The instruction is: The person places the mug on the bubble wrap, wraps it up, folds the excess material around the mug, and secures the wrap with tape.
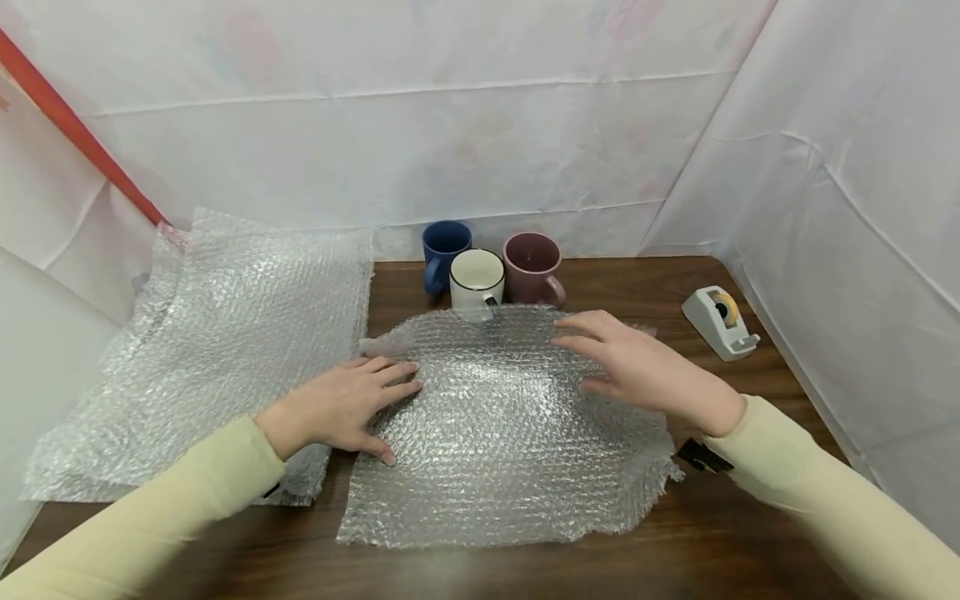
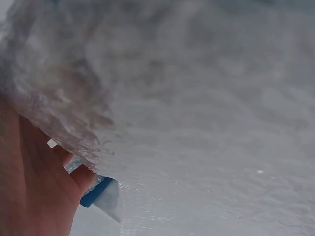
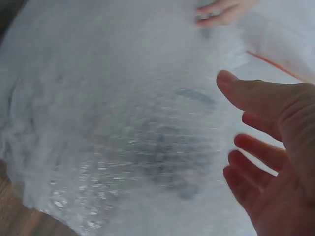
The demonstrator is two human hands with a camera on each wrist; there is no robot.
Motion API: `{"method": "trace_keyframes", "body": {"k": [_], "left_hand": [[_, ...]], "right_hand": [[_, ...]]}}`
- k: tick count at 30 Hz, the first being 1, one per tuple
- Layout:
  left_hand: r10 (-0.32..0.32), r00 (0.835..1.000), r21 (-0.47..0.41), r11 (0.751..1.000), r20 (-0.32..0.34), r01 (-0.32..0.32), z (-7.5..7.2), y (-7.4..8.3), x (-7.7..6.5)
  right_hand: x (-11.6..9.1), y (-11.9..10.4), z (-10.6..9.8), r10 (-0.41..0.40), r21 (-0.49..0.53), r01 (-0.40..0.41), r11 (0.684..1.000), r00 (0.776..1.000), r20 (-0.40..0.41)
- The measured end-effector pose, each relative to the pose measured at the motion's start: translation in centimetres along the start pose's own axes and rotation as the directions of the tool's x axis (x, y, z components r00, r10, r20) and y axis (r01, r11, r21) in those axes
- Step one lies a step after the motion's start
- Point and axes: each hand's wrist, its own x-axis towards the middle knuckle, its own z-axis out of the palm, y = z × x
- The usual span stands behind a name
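Here, just on the near side of the white mug, lies a sheet of bubble wrap, spread fairly flat on the bench, its far edge running right up to the mug's foot; whether the two touch, I can't tell. It looks feather-light and floppy, the sort of stuff that should bend at a nudge, slide easily over the wood and shrug off a knock, though a hard pinch could pop its bubbles. The ragged right side looks the crumpliest, so I'd say the best hold is at the straighter near edge or a corner, thumb below and fingers flat on top. And the hands? The left hand, left of the white mug and nearer the person, lies at the sheet's left edge, fingers spread and seemingly touching the plastic, gripping nothing. The right hand, to the mug's right and nearer too, hovers over the sheet's right part, thumb well away from the fingers, nothing between them, the wrap lying beneath and to its left. Left of the mug a larger sheet sprawls; the blue mug and the pink mug crowd in behind it, and out to its right sits a tape dispenser.
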Motion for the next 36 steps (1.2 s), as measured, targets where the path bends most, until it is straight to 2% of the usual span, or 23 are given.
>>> {"method": "trace_keyframes", "body": {"k": [4,10,18,21,23,25,27,29,32,36], "left_hand": [[-0.001,1.0,0.0,1.0,-0.004,0.001,0.0,0.0,0.0],[0.0,1.0,-0.007,1.0,-0.015,0.0,0.1,0.0,0.0],[0.009,0.999,-0.016,1.0,-0.045,-0.01,0.2,-0.1,0.1],[0.036,0.995,-0.024,0.999,-0.093,-0.038,0.3,-0.2,0.2],[0.049,0.992,-0.026,0.998,-0.116,-0.052,0.3,-0.3,0.3],[0.052,0.991,-0.039,0.998,-0.122,-0.057,0.3,-0.3,0.4],[0.04,0.994,-0.057,0.997,-0.105,-0.046,0.3,-0.3,0.4],[0.026,0.996,-0.086,0.996,-0.085,-0.033,0.3,-0.3,0.5],[-0.007,0.999,-0.146,0.989,-0.042,0.001,0.2,-0.2,0.5],[-0.05,0.999,-0.201,0.978,0.007,0.05,0.1,0.0,0.7]], "right_hand": [[0.9,1.0,1.7,0.104,0.005,-0.105,0.994,0.989,0.101],[1.1,2.2,4.3,0.224,0.104,-0.251,0.962,0.949,0.221],[1.5,3.7,5.8,0.263,0.18,-0.335,0.925,0.905,0.333],[1.8,4.5,5.7,0.255,0.212,-0.335,0.918,0.908,0.333],[1.9,5.1,5.6,0.24,0.239,-0.319,0.917,0.921,0.308],[2.1,5.7,5.5,0.245,0.29,-0.329,0.899,0.925,0.289],[2.1,6.3,5.2,0.26,0.36,-0.353,0.864,0.923,0.282],[2.2,6.9,4.8,0.279,0.454,-0.391,0.801,0.914,0.294],[2.2,7.6,4.1,0.303,0.596,-0.459,0.659,0.887,0.348],[2.3,8.5,3.1,0.3,0.682,-0.557,0.474,0.83,0.47]]}}
